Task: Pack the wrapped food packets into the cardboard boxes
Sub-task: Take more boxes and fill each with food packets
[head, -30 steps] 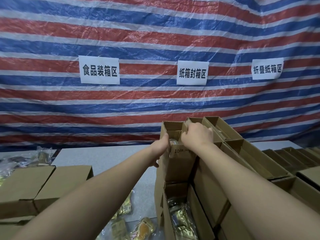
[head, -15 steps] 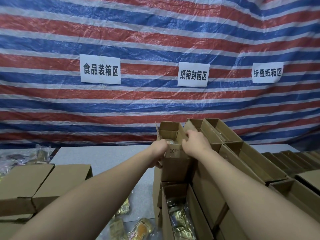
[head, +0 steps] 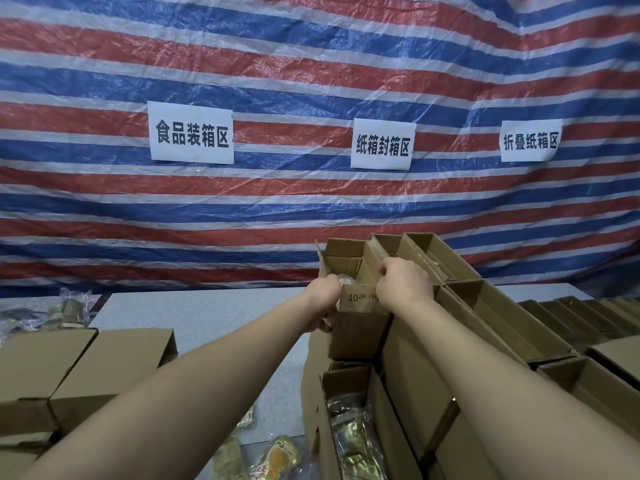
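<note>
Red, blue and white striped tarp [head: 311, 64]; brown cardboard boxes [head: 360, 334]; white signs [head: 191, 132], black characters.

Hands: two, the left hand [head: 323, 296] and the right hand [head: 403, 282], both at one open box [head: 360, 306].
Paper signs on the tarp: three [head: 191, 132], [head: 382, 144], [head: 530, 140].
Closed boxes at left: at least two [head: 114, 362], [head: 38, 362].
Open boxes at right: many; I couldn't count them exactly.
Loose packets near the surface's front edge: about three [head: 277, 459].
</note>
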